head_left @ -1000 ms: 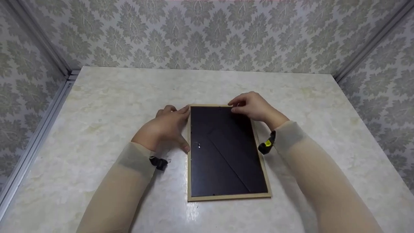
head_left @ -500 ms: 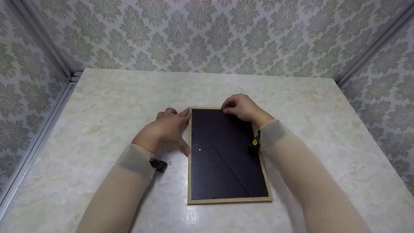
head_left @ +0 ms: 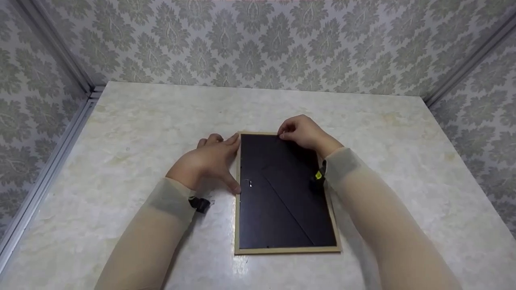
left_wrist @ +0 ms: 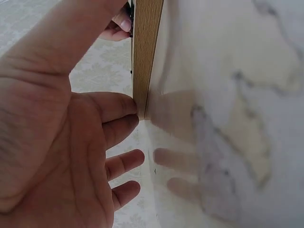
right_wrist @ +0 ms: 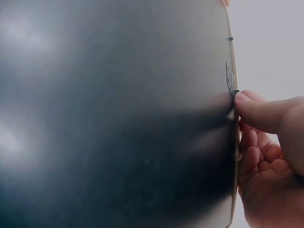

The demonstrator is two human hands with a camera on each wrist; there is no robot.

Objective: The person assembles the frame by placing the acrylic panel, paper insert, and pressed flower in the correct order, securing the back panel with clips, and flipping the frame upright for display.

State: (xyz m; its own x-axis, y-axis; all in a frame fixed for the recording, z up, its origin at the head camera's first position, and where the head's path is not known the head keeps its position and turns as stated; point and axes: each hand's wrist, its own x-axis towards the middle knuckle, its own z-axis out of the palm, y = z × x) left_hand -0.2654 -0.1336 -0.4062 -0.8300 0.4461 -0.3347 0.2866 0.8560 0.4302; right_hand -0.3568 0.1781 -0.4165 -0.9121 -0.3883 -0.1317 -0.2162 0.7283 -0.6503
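A picture frame (head_left: 282, 201) lies face down on the table, its black backing framed by a light wood edge. My left hand (head_left: 207, 161) rests along the frame's left edge, thumb and forefinger spread apart and touching the wood. In the left wrist view that hand (left_wrist: 71, 142) has its fingertips against the wooden side (left_wrist: 146, 52), other fingers extended. At the far edge, my right hand (head_left: 304, 131) pinches near a small black tab (right_wrist: 236, 90). In the right wrist view the thumb lies by the tab and the other fingers curl at the rim; the exact grip is partly hidden.
The pale marbled table (head_left: 161, 108) reaches back to a patterned wall (head_left: 258, 44). Metal rails run along the side walls. A small metal hanger (head_left: 249, 183) sits on the backing, and a slanted line marks the stand flap (head_left: 288, 211).
The right hand has shifted left along the far edge, from near the corner towards the middle, and then stayed there. The left hand keeps its place on the left edge.
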